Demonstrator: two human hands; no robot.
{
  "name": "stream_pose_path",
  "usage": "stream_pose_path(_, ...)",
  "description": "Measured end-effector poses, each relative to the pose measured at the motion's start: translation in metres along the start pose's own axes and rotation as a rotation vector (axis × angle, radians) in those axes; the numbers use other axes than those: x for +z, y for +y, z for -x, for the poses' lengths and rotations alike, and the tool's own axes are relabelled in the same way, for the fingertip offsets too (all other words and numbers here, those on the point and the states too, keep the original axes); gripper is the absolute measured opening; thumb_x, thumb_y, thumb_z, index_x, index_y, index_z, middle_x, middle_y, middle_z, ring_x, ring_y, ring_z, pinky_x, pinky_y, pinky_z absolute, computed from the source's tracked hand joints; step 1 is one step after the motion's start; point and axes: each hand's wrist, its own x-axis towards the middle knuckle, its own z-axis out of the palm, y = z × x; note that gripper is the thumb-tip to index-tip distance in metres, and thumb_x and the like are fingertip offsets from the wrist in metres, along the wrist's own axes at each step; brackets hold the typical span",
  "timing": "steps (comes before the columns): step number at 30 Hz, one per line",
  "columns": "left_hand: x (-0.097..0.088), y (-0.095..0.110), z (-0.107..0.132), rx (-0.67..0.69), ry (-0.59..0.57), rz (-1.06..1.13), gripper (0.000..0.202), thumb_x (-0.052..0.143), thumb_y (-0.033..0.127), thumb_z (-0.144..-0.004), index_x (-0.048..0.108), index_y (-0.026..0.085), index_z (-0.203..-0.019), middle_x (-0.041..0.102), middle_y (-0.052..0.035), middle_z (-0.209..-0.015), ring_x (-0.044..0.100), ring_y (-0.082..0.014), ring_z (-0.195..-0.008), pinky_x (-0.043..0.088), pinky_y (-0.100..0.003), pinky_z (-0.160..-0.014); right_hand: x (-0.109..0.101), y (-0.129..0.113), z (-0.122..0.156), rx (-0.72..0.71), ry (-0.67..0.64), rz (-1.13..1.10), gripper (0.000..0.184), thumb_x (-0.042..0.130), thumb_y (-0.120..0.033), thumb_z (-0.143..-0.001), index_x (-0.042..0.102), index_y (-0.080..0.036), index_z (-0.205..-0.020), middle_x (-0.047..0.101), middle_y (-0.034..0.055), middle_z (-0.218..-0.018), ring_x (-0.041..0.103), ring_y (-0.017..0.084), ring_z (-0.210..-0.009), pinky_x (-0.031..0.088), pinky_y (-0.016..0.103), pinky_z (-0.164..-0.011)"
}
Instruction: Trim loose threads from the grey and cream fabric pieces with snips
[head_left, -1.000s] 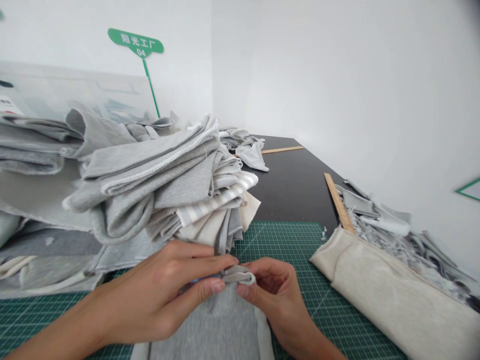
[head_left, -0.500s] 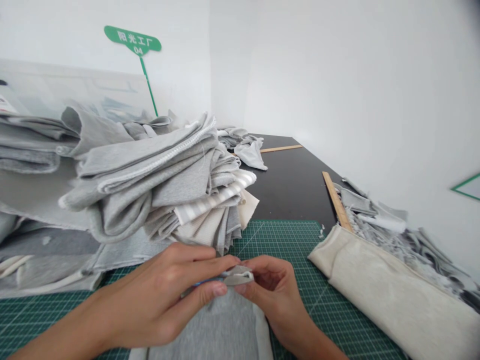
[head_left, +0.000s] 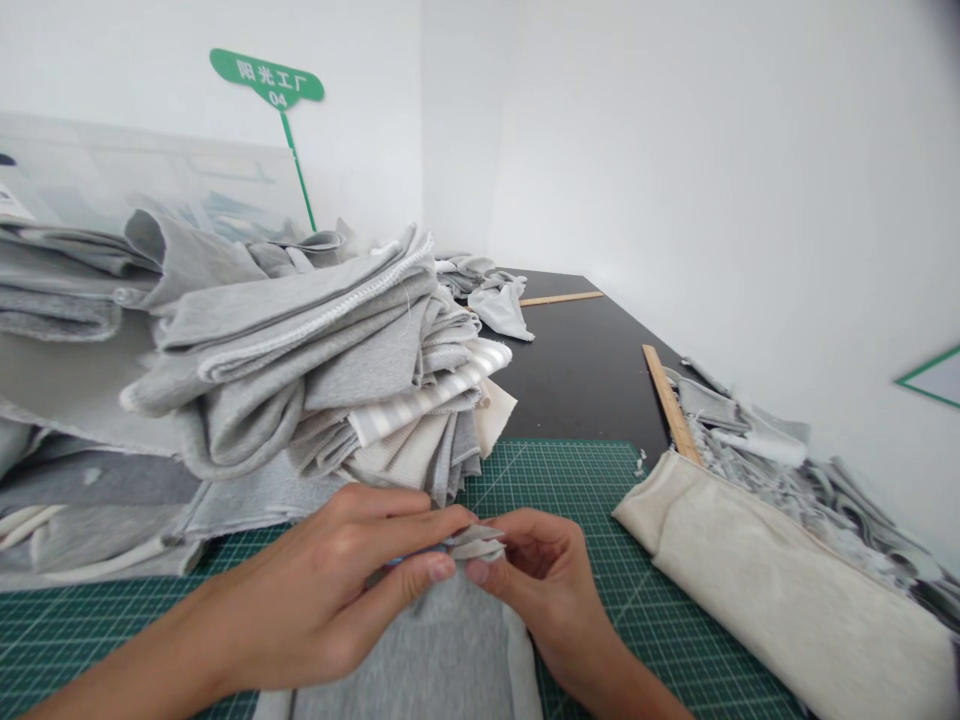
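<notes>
A grey fabric piece (head_left: 442, 660) lies on the green cutting mat (head_left: 592, 480) at the bottom centre. Its far end is folded into a small bunch between my two hands. My left hand (head_left: 330, 590) pinches that folded end with thumb and forefinger. My right hand (head_left: 536, 570) pinches the same fold from the right, fingers curled. A sliver of something blue shows under my left fingers; I cannot make out what it is.
A tall pile of folded grey and striped fabric (head_left: 300, 350) stands just behind my hands at the left. A cream fabric roll (head_left: 757, 570) lies at the right, with a wooden ruler (head_left: 670, 400) and fabric scraps (head_left: 787, 460) beyond. A green sign (head_left: 268, 80) stands at the back.
Both hands stay pinched on the folded fabric end; the fold has shifted slightly left and up. Nothing else has moved.
</notes>
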Motion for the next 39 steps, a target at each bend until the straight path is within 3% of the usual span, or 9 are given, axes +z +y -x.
stream_pose_path(3, -0.003, 0.002, -0.001, 0.039, -0.036, -0.007, 0.029, 0.042, 0.027, -0.102, 0.059, 0.023, -0.125, 0.073, -0.0062, -0.107, 0.071, -0.0186, -0.090, 0.056, -0.025, -0.069, 0.000, -0.001, -0.001, 0.004, -0.007, 0.010, 0.017, 0.089, -0.019, -0.064, 0.080, -0.027, -0.076, 0.079, -0.0027, -0.072, 0.070, 0.010, -0.063, 0.055, 0.018, -0.064)
stream_pose_path(10, -0.010, 0.001, -0.003, 0.006, -0.079, -0.029, 0.034, 0.046, 0.031, -0.100, 0.055, 0.026, -0.132, 0.072, -0.0044, -0.111, 0.071, -0.0198, -0.096, 0.059, -0.029, -0.078, 0.000, -0.002, -0.001, 0.021, 0.000, -0.013, 0.015, 0.088, -0.019, -0.066, 0.079, -0.027, -0.076, 0.079, -0.0030, -0.074, 0.071, 0.008, -0.065, 0.055, 0.016, -0.066)
stream_pose_path(14, -0.010, 0.000, -0.001, 0.007, -0.045, -0.064, 0.035, 0.049, 0.030, -0.099, 0.054, 0.026, -0.134, 0.072, -0.0040, -0.111, 0.071, -0.0196, -0.098, 0.058, -0.030, -0.082, 0.000, -0.002, 0.000, 0.033, 0.017, -0.001, 0.014, 0.088, -0.021, -0.066, 0.079, -0.026, -0.074, 0.079, -0.0024, -0.072, 0.070, 0.009, -0.064, 0.055, 0.017, -0.065)
stream_pose_path(21, -0.006, 0.003, -0.002, 0.057, -0.036, -0.042, 0.033, 0.044, 0.029, -0.101, 0.055, 0.024, -0.132, 0.073, -0.0060, -0.107, 0.072, -0.0190, -0.088, 0.059, -0.028, -0.071, 0.000, -0.001, -0.001, 0.036, 0.003, -0.047, 0.018, 0.089, -0.016, -0.063, 0.079, -0.027, -0.074, 0.079, -0.0035, -0.071, 0.070, 0.009, -0.063, 0.054, 0.016, -0.063)
stream_pose_path(32, -0.004, 0.002, 0.000, 0.035, -0.045, -0.026, 0.034, 0.043, 0.029, -0.102, 0.053, 0.026, -0.134, 0.072, -0.0046, -0.112, 0.071, -0.0175, -0.093, 0.058, -0.025, -0.075, 0.000, -0.001, 0.000, 0.060, 0.031, -0.031, 0.021, 0.090, -0.014, -0.059, 0.079, -0.026, -0.072, 0.079, -0.0035, -0.071, 0.070, 0.009, -0.063, 0.053, 0.017, -0.063)
stream_pose_path(39, 0.001, 0.001, 0.003, 0.002, -0.011, -0.057, 0.034, 0.050, 0.030, -0.100, 0.054, 0.026, -0.134, 0.072, -0.0032, -0.114, 0.069, -0.0185, -0.103, 0.058, -0.028, -0.086, 0.000, -0.001, -0.002, 0.036, 0.025, -0.038, 0.019, 0.089, -0.014, -0.062, 0.080, -0.026, -0.073, 0.079, -0.0046, -0.071, 0.070, 0.006, -0.063, 0.053, 0.012, -0.063)
